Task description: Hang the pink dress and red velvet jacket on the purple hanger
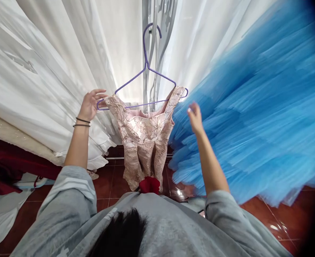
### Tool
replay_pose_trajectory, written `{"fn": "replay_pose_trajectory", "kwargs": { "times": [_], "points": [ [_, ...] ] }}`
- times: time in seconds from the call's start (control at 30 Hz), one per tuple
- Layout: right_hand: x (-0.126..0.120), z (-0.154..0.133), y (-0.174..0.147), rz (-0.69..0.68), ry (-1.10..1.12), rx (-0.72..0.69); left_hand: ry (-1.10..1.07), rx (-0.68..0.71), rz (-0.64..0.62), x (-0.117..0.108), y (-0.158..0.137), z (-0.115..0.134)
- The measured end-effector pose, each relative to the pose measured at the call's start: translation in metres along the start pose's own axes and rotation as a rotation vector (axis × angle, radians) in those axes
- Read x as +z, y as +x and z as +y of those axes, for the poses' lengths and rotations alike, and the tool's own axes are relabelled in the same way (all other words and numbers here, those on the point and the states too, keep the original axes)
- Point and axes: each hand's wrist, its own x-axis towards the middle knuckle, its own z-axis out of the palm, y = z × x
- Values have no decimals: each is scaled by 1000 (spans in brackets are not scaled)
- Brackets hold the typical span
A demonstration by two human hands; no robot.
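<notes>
A pink dress (146, 128) with a raised floral pattern hangs by its wide shoulder straps from a purple hanger (146, 66). The hanger's hook is at the top, in front of white and grey hanging cloth; what bears it is unclear. At the hanger's left end is my left hand (89, 105), fingers stretched out beside the dress strap, their tips partly hidden behind it. My right hand (195, 116) is apart from the hanger's right end, in front of blue tulle. Its fingers are curled together, slightly blurred, and nothing shows in them.
White gowns (66, 71) hang behind and to the left. A full blue tulle skirt (253, 117) fills the right side. Dark red cloth (2, 160) lies low at the left. Beneath are glossy red-brown floor tiles (103, 182). A red flower-shaped piece (150, 185) sits near my body.
</notes>
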Motion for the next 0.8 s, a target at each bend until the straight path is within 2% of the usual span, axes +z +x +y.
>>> {"fn": "replay_pose_trajectory", "kwargs": {
  "times": [0.07,0.13,0.2,0.27,0.43,0.57,0.67,0.73,0.77,0.8],
  "points": [
    [-7,2,41,30,24,5,192,-14,-114,5,13,19],
    [-9,-2,78,-32,61,-66,350,-57,-152,16,18,30],
    [-7,-6,100,-134,117,-146,388,-89,-92,25,16,33],
    [-5,-6,102,-156,195,-190,325,-83,8,25,9,28],
    [-13,16,65,28,367,-200,158,24,229,-2,-16,-5],
    [-7,31,38,172,476,-113,26,-12,434,-9,-36,-47],
    [21,44,11,242,516,-9,2,-95,522,3,-59,-87],
    [49,55,-23,216,546,182,37,-231,523,20,-83,-116],
    [66,58,-47,163,564,324,84,-304,501,32,-99,-130],
    [82,60,-74,108,568,405,103,-350,469,44,-118,-143]
  ]
}}
